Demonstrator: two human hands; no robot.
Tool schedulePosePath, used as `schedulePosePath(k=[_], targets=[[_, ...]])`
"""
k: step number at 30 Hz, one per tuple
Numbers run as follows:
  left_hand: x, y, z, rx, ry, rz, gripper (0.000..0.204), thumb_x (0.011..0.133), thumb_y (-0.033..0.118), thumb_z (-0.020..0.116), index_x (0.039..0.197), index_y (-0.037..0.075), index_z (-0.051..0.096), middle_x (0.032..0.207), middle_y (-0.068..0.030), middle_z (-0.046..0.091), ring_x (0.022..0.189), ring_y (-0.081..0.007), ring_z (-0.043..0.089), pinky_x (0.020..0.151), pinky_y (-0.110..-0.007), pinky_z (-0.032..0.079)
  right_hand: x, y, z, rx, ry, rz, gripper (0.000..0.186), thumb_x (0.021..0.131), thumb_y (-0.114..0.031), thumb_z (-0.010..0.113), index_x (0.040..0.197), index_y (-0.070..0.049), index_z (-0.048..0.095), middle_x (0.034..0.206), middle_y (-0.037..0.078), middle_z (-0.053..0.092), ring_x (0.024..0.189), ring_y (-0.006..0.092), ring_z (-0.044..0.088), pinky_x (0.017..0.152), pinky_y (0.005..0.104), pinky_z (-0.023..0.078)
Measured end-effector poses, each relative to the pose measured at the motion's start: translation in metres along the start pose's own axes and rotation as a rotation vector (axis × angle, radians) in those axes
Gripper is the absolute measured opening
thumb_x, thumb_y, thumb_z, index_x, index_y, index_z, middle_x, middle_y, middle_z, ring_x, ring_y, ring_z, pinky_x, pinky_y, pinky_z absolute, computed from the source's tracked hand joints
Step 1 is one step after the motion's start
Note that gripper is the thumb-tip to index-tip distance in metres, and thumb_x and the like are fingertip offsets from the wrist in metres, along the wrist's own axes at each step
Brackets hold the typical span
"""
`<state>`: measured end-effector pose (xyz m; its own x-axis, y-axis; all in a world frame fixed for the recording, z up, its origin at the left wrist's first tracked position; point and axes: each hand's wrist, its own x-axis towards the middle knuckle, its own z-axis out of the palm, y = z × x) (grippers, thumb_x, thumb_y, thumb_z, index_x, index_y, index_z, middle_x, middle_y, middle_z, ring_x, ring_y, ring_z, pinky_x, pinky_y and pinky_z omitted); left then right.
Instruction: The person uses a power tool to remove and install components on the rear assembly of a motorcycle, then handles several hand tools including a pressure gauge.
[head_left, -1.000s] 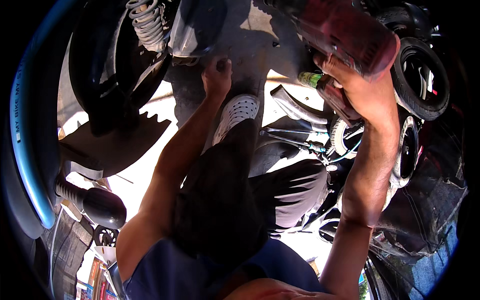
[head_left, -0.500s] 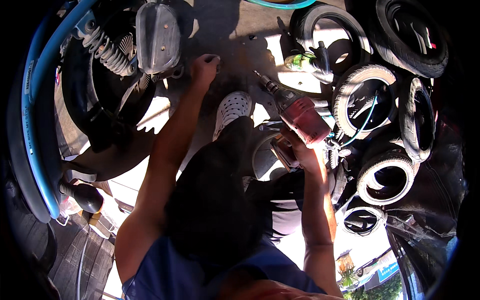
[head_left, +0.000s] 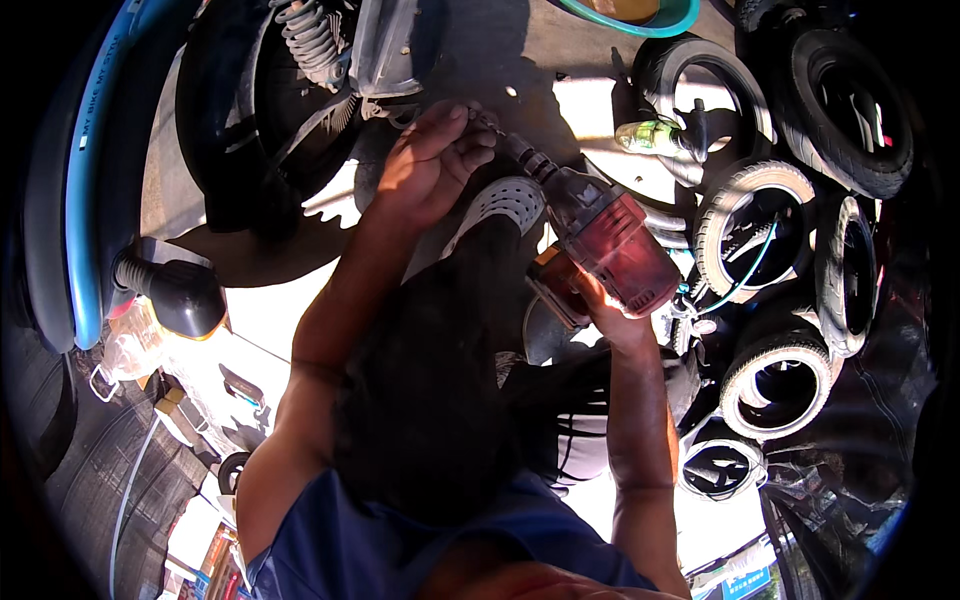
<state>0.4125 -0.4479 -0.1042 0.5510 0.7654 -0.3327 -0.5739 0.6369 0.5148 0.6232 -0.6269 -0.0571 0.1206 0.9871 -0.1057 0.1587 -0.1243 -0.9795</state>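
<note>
My right hand (head_left: 612, 312) grips a red and dark grey cordless power driver (head_left: 618, 245) by its handle, below the body. The driver's narrow front end points up and left, toward my left hand (head_left: 428, 170). Curled fingers of my left hand meet at the tip of the bit; what they pinch is too small to make out. Just beyond that hand is a dark grey housing (head_left: 385, 50) on a two-wheeler, beside a coil spring shock absorber (head_left: 312, 45). A white clog (head_left: 512, 203) on my foot shows below the bit.
Several loose tyres (head_left: 745, 185) lie along the right side. Among them is a green-labelled bottle (head_left: 648, 138). A teal basin (head_left: 672, 25) of brownish liquid stands at the far edge. Blue and black bodywork (head_left: 85, 210) of the two-wheeler curves along the left.
My left hand has moved right to the driver's tip. The driver is nearly where it was, still in my right hand. The whole view has shifted, with the two-wheeler and tyres sliding rightward.
</note>
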Motion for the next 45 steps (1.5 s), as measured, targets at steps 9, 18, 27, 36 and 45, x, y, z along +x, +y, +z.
schedulePosePath(k=[9, 18, 27, 36, 45], targets=[[-0.01, 0.006, -0.008, -0.087, 0.1, 0.087, 0.01, 0.097, 0.009, 0.059, 0.105, 0.004, 0.063, 0.103, -0.0124, 0.068, 0.093, -0.0218, 0.067, 0.083, -0.035, 0.057, 0.013, 0.013, 0.023, 0.04, 0.091, -0.094, 0.046, 0.073, -0.006, 0.08, 0.115, 0.002, 0.063, 0.106, 0.013, 0.069, 0.092, 0.0215, 0.069, 0.08, 0.032, 0.054], [-0.012, 0.021, -0.005, -0.013, 0.183, 0.074, 0.013, 0.099, 0.012, 0.057, 0.11, 0.006, 0.062, 0.098, -0.0089, 0.068, 0.088, -0.0201, 0.068, 0.08, -0.036, 0.058, 0.054, -0.009, 0.018, -0.499, -0.124, -0.231, 0.048, 0.068, -0.017, 0.079, 0.113, -0.005, 0.068, 0.101, 0.012, 0.07, 0.093, 0.0284, 0.069, 0.08, 0.0368, 0.053], [0.02, 0.031, -0.01, 0.602, 0.417, 0.477, 0.028, 0.094, 0.005, 0.06, 0.122, 0.003, 0.057, 0.084, -0.0091, 0.068, 0.075, -0.0149, 0.068, 0.066, -0.029, 0.056, 0.134, -0.058, 0.014, -0.421, -0.15, -0.039, 0.044, 0.071, -0.014, 0.076, 0.112, -0.002, 0.067, 0.093, 0.018, 0.071, 0.087, 0.0369, 0.07, 0.078, 0.0342, 0.053], [0.033, 0.04, -0.016, 0.854, 0.498, 0.338, 0.048, 0.094, 0.007, 0.062, 0.139, 0.003, 0.047, 0.086, -0.0108, 0.07, 0.071, -0.0158, 0.067, 0.062, -0.029, 0.056, 0.265, -0.093, 0.016, -0.573, -0.478, 0.004, 0.05, 0.074, -0.003, 0.078, 0.122, -0.005, 0.063, 0.11, 0.006, 0.069, 0.1, 0.0159, 0.064, 0.091, 0.0315, 0.051], [0.029, 0.031, -0.021, 0.726, 0.488, 0.391, 0.042, 0.094, 0.008, 0.064, 0.134, 0.003, 0.051, 0.087, -0.0105, 0.07, 0.072, -0.0161, 0.067, 0.063, -0.028, 0.055, 0.295, -0.181, 0.049, -0.871, -0.683, 0.047, 0.031, 0.073, -0.002, 0.07, 0.104, -0.004, 0.07, 0.086, 0.009, 0.071, 0.082, 0.0197, 0.065, 0.072, 0.0333, 0.051]])
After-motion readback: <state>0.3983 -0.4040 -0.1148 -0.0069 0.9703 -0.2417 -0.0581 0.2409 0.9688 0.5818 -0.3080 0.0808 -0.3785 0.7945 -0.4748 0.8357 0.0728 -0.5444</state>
